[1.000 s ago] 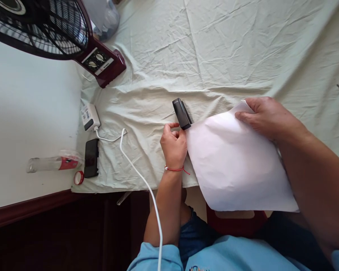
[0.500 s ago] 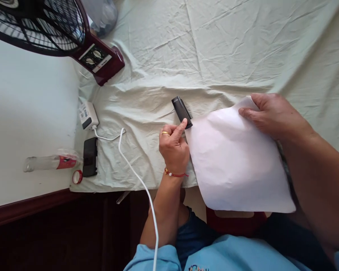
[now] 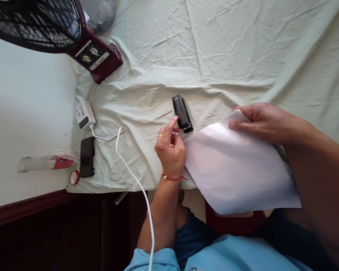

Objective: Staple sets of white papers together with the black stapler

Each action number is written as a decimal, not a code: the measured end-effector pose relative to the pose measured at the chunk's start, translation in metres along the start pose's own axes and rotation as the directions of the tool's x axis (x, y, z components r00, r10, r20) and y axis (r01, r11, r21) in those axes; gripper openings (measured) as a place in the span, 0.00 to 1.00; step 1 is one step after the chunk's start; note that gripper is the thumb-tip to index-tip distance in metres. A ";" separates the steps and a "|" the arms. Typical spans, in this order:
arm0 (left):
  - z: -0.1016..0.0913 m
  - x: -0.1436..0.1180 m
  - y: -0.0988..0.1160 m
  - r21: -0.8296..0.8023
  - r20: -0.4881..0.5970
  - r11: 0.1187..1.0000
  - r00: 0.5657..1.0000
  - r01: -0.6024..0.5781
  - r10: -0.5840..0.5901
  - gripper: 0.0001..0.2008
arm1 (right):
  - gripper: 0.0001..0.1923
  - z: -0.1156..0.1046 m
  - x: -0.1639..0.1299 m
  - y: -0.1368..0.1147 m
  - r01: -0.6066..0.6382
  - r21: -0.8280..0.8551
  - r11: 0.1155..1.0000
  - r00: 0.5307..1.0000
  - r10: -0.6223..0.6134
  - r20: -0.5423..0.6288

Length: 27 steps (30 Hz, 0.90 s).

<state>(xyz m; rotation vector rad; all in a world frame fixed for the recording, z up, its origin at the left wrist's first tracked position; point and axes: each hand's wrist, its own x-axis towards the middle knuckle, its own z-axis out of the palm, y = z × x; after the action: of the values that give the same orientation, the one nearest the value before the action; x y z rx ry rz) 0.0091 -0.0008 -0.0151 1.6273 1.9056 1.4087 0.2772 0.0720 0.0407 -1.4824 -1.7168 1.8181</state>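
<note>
My right hand (image 3: 260, 122) pinches the upper edge of white paper (image 3: 237, 169), thumb on top and fingers underneath. The paper hangs bent past the table's front edge. More than one sheet seems to show along its right side. A black stapler (image 3: 182, 113) lies on the cloth, just beyond the paper's left corner. Beside it is my left hand (image 3: 171, 150), its forefinger stretched out to the stapler's near left side and its thumb apart. Whether that fingertip touches the stapler I cannot tell. Nothing shows gripped in my left hand.
A pale cloth (image 3: 228, 56) covers the table. On the left are a dark red fan (image 3: 101, 62), a white adapter (image 3: 85, 114), a black phone (image 3: 87, 156), a clear bottle (image 3: 42, 164) and a red tape roll (image 3: 74, 177). A white cable (image 3: 135, 177) runs toward my body.
The paper's left corner has come away from the stapler's end, toward me. My left thumb has left the stapler's top, and those fingers have spread. My right hand has shifted slightly left and nearer me.
</note>
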 end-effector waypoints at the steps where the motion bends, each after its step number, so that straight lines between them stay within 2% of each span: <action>1: -0.002 0.001 0.003 -0.037 -0.025 0.997 0.997 0.073 -0.074 0.23 | 0.14 0.000 -0.002 -0.002 0.017 0.047 0.999 0.998 -0.020 0.067; 3: -0.005 0.004 0.009 -0.161 -0.074 0.968 0.976 0.192 -0.206 0.16 | 0.14 0.001 -0.008 -0.006 0.068 0.152 0.986 0.986 -0.089 0.140; 5: -0.007 0.007 0.013 -0.344 -0.086 0.899 0.944 0.271 -0.318 0.12 | 0.15 0.002 -0.012 -0.008 0.133 0.264 0.955 0.981 -0.164 0.100; 8: -0.009 0.011 0.016 -0.590 0.031 0.709 0.888 0.387 -0.460 0.18 | 0.12 0.004 -0.013 -0.006 0.222 0.392 0.893 0.972 -0.171 -0.163; 10: -0.009 0.011 0.019 -0.666 0.158 0.586 0.856 0.461 -0.493 0.23 | 0.09 0.005 -0.008 -0.002 0.287 0.414 0.864 0.926 -0.139 -0.352; 12: -0.010 0.010 0.022 -0.690 0.265 0.513 0.838 0.510 -0.477 0.27 | 0.06 0.005 0.001 0.003 0.367 0.388 0.846 0.859 -0.147 -0.490; 14: -0.011 0.006 0.025 -0.678 0.350 0.493 0.829 0.546 -0.437 0.29 | 0.07 0.005 0.009 0.009 0.442 0.354 0.824 0.789 -0.169 -0.590; 17: -0.013 0.000 0.028 -0.614 0.462 0.503 0.793 0.609 -0.396 0.22 | 0.08 0.007 0.018 0.013 0.507 0.321 0.800 0.704 -0.170 -0.690; 19: -0.015 -0.003 0.028 -0.560 0.513 0.511 0.757 0.652 -0.404 0.17 | 0.08 0.008 0.022 0.013 0.519 0.311 0.796 0.679 -0.163 -0.716; 22: -0.018 -0.002 0.026 -0.515 0.519 0.526 0.735 0.676 -0.436 0.16 | 0.06 0.009 0.026 0.011 0.546 0.357 0.758 0.688 -0.163 -0.707; 25: -0.019 0.002 0.019 -0.552 0.420 0.529 0.763 0.645 -0.492 0.19 | 0.06 0.014 0.028 0.007 0.552 0.451 0.702 0.743 -0.168 -0.648; 27: -0.018 0.005 0.013 -0.583 0.330 0.532 0.777 0.614 -0.536 0.21 | 0.08 0.018 0.027 0.004 0.510 0.501 0.699 0.796 -0.161 -0.584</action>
<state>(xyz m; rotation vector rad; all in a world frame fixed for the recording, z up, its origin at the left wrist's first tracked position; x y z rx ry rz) 0.0024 -0.0065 0.0057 0.6102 1.3933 1.4019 0.2524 0.0800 0.0204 -1.0855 -0.8896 1.4137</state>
